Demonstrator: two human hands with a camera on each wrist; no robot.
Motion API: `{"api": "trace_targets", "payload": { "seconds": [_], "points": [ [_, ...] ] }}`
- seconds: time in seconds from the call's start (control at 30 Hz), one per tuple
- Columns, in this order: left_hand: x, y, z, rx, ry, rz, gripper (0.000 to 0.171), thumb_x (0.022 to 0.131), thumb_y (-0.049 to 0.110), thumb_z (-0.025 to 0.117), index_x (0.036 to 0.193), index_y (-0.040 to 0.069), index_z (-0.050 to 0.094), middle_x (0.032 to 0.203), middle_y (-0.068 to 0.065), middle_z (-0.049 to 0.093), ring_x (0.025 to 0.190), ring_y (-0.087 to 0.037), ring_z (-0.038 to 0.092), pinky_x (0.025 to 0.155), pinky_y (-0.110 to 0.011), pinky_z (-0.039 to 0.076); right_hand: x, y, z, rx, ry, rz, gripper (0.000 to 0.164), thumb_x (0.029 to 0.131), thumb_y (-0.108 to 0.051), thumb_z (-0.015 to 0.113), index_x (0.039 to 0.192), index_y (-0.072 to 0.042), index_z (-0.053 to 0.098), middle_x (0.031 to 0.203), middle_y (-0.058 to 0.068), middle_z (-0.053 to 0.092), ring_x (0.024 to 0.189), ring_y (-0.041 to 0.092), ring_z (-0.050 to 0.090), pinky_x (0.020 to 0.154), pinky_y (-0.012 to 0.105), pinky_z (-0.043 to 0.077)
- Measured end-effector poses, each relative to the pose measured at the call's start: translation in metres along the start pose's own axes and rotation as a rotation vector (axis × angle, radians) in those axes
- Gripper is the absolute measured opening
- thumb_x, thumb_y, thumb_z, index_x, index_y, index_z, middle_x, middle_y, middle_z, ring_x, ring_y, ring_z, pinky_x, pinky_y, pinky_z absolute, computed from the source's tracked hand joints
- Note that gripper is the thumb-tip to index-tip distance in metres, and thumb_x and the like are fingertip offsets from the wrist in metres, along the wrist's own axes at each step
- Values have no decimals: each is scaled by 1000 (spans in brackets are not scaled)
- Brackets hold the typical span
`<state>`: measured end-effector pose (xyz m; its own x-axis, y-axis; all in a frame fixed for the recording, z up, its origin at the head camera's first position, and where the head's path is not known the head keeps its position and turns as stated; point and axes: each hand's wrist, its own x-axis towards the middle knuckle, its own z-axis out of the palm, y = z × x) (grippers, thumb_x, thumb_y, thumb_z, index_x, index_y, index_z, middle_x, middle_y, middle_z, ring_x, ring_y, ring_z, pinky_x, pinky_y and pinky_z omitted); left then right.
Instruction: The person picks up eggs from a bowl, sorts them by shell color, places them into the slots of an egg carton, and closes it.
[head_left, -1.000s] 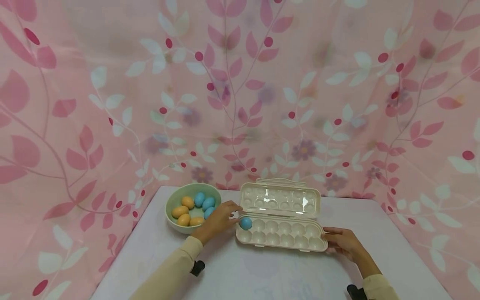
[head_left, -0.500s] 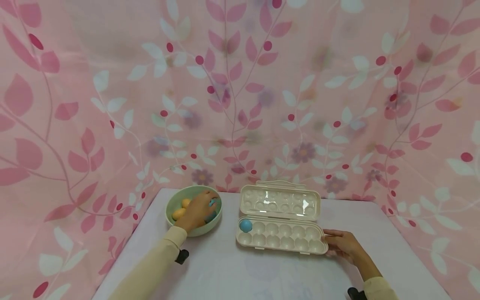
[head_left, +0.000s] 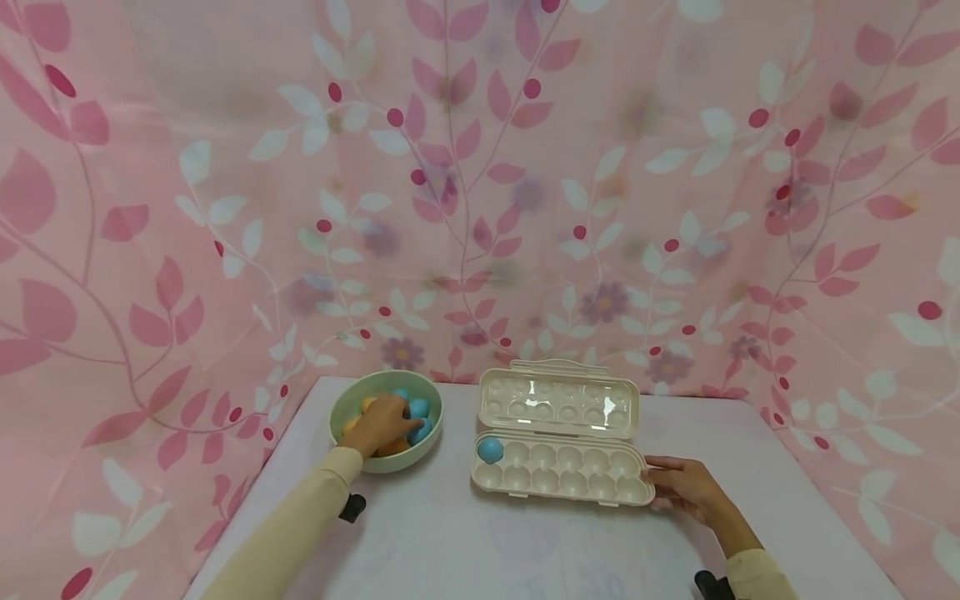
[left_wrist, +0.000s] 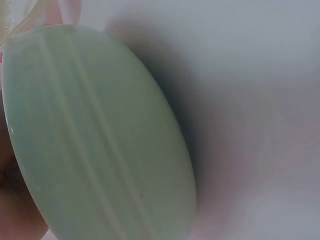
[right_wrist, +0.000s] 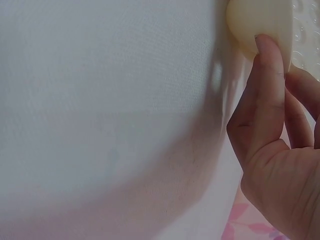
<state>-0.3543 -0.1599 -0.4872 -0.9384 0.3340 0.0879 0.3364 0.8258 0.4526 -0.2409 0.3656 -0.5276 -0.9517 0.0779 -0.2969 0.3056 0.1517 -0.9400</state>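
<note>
Pinching: we see the right hand (head_left: 686,487) at four o'clock, grasping the end of a beige, glossy plastic egg carton (head_left: 573,482); its thumb lies on the outer wall, a finger across the rim.
Left hand (head_left: 384,419): we find it at nine o'clock, inside a round, pale green bowl (head_left: 378,383); whether the lowered fingers are released or grasping something, we cannot tell.
Bowl contents: we make out smooth blue eggs (head_left: 418,408) from one to four o'clock and smooth orange-yellow eggs (head_left: 393,448) from six to eleven, partly hidden by the hand.
Carton: it lies near the bowl's three o'clock side, apart from it, with two rows of six cups; its glossy beige lid (head_left: 558,404) stands open at twelve o'clock.
Lone egg: we see one smooth blue egg (head_left: 491,450) in the carton's ten o'clock corner cup.
Sleeves: both are cream, the left sleeve (head_left: 288,521) entering from seven o'clock, the right sleeve (head_left: 759,575) from five.
Table: a pale white cloth (head_left: 480,542) covers it.
Backdrop: we face a pink, leaf-printed fabric curtain (head_left: 517,208).
</note>
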Motion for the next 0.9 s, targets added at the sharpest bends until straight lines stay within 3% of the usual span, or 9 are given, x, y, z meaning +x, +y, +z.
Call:
{"api": "trace_targets", "payload": {
  "seconds": [0.23, 0.37, 0.67, 0.9],
  "points": [
    [1, 2, 3, -13, 3, 61, 54, 85, 38, 75, 47, 12, 46, 44, 7, 27, 44, -10, 25, 44, -23, 21, 0, 1, -2, 6, -5, -1, 54, 86, -14, 74, 132, 7, 55, 95, 13, 72, 80, 26, 70, 68, 38, 58],
    [3, 2, 6, -3, 7, 81, 53, 85, 35, 76, 48, 15, 44, 44, 8, 27, 44, -8, 24, 45, -22, 21, 0, 0, -2, 5, -14, -10, 53, 87, -14, 74, 132, 8, 55, 95, 12, 72, 80, 25, 70, 67, 37, 58],
    [3, -3, 11, -38, 13, 49, 48, 85, 31, 76, 49, 14, 48, 46, 7, 30, 43, -8, 26, 44, -21, 23, 2, -1, 0, 26, -38, -18, 56, 87, -13, 73, 133, 10, 52, 97, 13, 72, 81, 24, 70, 69, 39, 58],
    [2, -3, 13, -35, 14, 69, 45, 85, 27, 77, 51, 13, 51, 46, 7, 31, 45, -8, 28, 45, -22, 23, 0, -1, 1, 6, 8, 8, 56, 85, -13, 75, 132, 9, 54, 96, 15, 72, 80, 26, 70, 68, 39, 58]
  ]
}}
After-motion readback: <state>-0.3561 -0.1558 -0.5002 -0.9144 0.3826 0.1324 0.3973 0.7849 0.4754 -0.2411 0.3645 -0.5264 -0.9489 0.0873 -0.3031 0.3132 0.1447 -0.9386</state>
